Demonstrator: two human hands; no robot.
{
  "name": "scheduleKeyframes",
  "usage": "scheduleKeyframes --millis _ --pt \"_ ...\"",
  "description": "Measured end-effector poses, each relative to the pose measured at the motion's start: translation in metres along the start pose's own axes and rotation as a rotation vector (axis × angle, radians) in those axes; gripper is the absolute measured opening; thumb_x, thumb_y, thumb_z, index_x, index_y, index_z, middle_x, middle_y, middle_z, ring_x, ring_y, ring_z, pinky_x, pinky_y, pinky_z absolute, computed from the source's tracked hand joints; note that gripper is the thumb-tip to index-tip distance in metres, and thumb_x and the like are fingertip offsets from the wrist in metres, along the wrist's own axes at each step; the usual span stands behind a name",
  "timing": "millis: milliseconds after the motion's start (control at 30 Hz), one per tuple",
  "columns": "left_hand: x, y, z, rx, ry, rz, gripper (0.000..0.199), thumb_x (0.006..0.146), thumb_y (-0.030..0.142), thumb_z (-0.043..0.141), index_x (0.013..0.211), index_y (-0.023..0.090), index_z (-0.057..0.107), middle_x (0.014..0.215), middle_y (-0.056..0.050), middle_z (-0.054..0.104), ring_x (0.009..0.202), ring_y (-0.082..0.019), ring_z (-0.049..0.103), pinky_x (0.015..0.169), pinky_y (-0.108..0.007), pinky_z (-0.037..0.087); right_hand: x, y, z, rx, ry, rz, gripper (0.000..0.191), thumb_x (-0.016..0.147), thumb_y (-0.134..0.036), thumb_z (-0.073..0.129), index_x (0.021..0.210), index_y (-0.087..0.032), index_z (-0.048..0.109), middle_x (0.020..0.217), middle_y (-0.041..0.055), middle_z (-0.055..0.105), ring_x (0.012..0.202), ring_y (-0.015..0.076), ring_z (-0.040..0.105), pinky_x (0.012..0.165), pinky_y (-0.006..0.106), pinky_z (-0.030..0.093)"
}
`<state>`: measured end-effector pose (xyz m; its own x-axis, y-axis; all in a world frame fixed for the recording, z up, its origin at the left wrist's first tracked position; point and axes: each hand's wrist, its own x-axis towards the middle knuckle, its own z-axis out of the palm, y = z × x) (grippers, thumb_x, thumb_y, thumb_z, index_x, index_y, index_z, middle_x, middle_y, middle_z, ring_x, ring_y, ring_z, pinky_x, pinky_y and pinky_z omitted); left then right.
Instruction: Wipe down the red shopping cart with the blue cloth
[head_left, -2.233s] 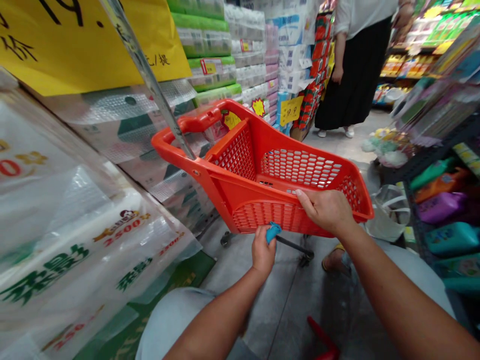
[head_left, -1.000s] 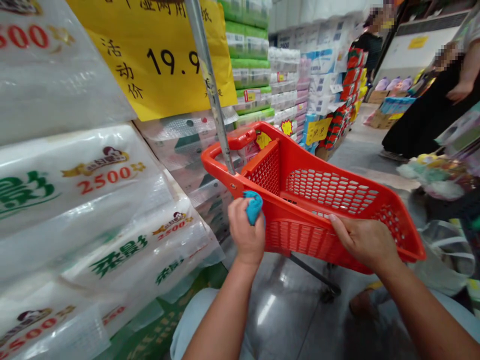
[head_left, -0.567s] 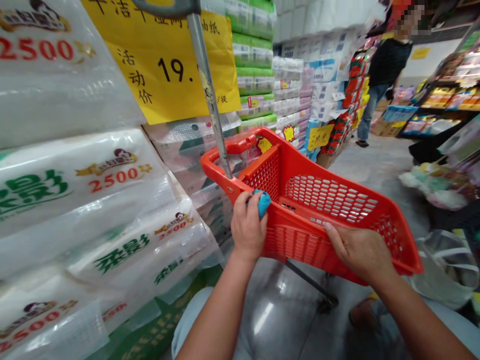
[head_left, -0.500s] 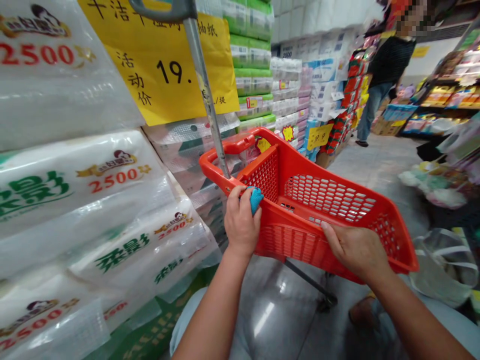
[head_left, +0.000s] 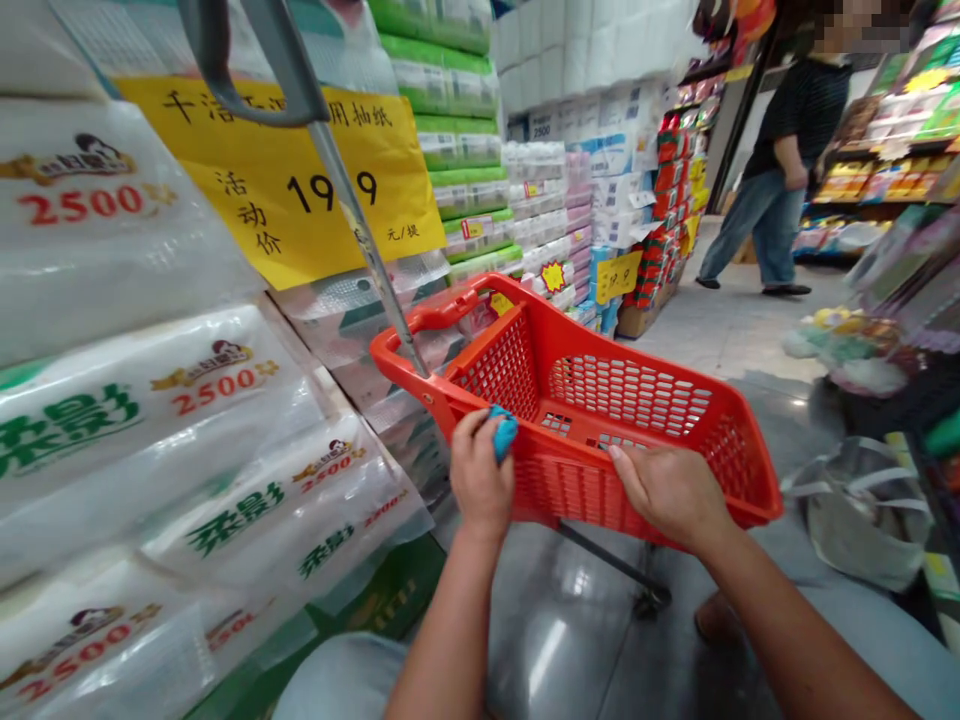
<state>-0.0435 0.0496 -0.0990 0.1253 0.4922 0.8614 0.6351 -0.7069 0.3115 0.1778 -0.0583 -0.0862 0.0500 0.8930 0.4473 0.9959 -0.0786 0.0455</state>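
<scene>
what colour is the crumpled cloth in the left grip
Bright blue: the small crumpled cloth in the left grip, seen in the head view.

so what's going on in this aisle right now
Someone's left hand holds a bunched blue cloth at the near rim of a red shopping cart, towards its handle end. The right hand grips the same rim farther along, thumb on top. A grey pole rises at the handle end, in front of a yellow price sign. Farther off, another person is in the aisle.

Smooth plastic basket (head_left: 562,487), matt cloth (head_left: 505,434)
</scene>
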Motion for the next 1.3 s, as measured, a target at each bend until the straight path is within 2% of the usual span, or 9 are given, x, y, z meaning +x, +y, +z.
scheduleKeyframes --millis 133,333,467,600,800,933,1000,1133,1300 --pt "0.015 -0.032 -0.015 0.089 0.173 -0.057 0.029 0.087 0.016 0.059 0.115 0.019 0.061 0.117 -0.010 0.057 0.114 -0.022 0.057 0.103 -0.040 0.049 0.000 0.015 0.005 0.005 0.038 -0.041 0.062 0.104 -0.045 0.026 0.072 -0.015 0.071 0.063 0.0089 0.070 0.052 0.0156 0.058 0.055 0.030 0.015" --pt "-0.026 -0.024 -0.014 0.081 -0.121 0.130 0.035 0.087 0.013 0.056 0.120 0.023 0.059 0.119 -0.009 0.059 0.109 -0.020 0.060 0.094 -0.032 0.053 0.004 0.048 0.016 0.024 0.029 -0.021 0.069 0.102 -0.051 0.022 0.068 -0.018 0.072 0.064 0.0093 0.071 0.054 0.0175 0.059 0.054 0.030 0.022" --pt "-0.011 -0.041 -0.028 0.142 0.029 -0.010 0.034 0.085 0.013 0.058 0.118 0.020 0.060 0.118 -0.010 0.059 0.112 -0.023 0.059 0.099 -0.038 0.051 0.014 0.064 0.009 0.069 -0.116 0.056 0.070 0.101 -0.056 0.021 0.067 -0.020 0.072 0.065 0.0089 0.071 0.058 0.0202 0.062 0.055 0.030 0.029" --pt "-0.004 -0.040 -0.024 0.114 0.003 0.073 0.030 0.089 0.020 0.059 0.119 0.020 0.061 0.120 -0.011 0.059 0.114 -0.022 0.059 0.100 -0.037 0.050 0.046 0.035 -0.011 0.097 -0.223 0.127 0.073 0.103 -0.053 0.017 0.069 -0.019 0.072 0.070 0.0105 0.072 0.069 0.0217 0.067 0.059 0.030 0.033" --pt "-0.046 -0.023 0.003 0.064 -0.178 0.303 0.022 0.095 0.022 0.051 0.112 0.021 0.065 0.110 -0.009 0.065 0.097 -0.019 0.062 0.083 -0.030 0.054 0.090 -0.022 -0.011 0.137 -0.264 0.131 0.077 0.104 -0.051 0.013 0.078 -0.017 0.076 0.079 0.0139 0.074 0.079 0.0229 0.070 0.065 0.029 0.038" --pt "-0.038 -0.036 0.004 0.059 -0.097 0.139 0.025 0.094 0.021 0.055 0.117 0.020 0.065 0.117 -0.011 0.063 0.106 -0.021 0.060 0.092 -0.035 0.052 0.093 -0.019 -0.001 0.109 -0.233 0.188 0.075 0.104 -0.049 0.014 0.083 -0.015 0.078 0.080 0.0151 0.075 0.079 0.0238 0.071 0.067 0.029 0.041" --pt "-0.038 -0.045 0.007 0.021 -0.129 0.078 0.027 0.093 0.022 0.057 0.119 0.022 0.065 0.120 -0.011 0.062 0.111 -0.022 0.059 0.098 -0.037 0.050 0.091 -0.016 0.001 0.096 -0.214 0.210 0.074 0.104 -0.048 0.016 0.084 -0.015 0.078 0.081 0.0159 0.075 0.081 0.0243 0.071 0.068 0.029 0.042" --pt "-0.081 -0.056 0.023 -0.054 -0.327 0.093 0.022 0.091 0.027 0.060 0.110 0.026 0.070 0.113 -0.008 0.066 0.107 -0.020 0.063 0.092 -0.032 0.053 0.089 -0.017 0.002 0.077 -0.177 0.234 0.071 0.104 -0.046 0.018 0.087 -0.012 0.079 0.081 0.0176 0.074 0.080 0.0248 0.071 0.067 0.029 0.042" --pt "-0.161 -0.049 0.050 -0.005 -0.339 -0.102 0.021 0.084 0.015 0.063 0.102 0.023 0.070 0.108 -0.007 0.066 0.098 -0.020 0.066 0.083 -0.031 0.056 0.091 -0.022 0.007 0.053 -0.130 0.236 0.070 0.104 -0.045 0.020 0.086 -0.012 0.079 0.081 0.0184 0.075 0.079 0.0263 0.072 0.064 0.030 0.041"
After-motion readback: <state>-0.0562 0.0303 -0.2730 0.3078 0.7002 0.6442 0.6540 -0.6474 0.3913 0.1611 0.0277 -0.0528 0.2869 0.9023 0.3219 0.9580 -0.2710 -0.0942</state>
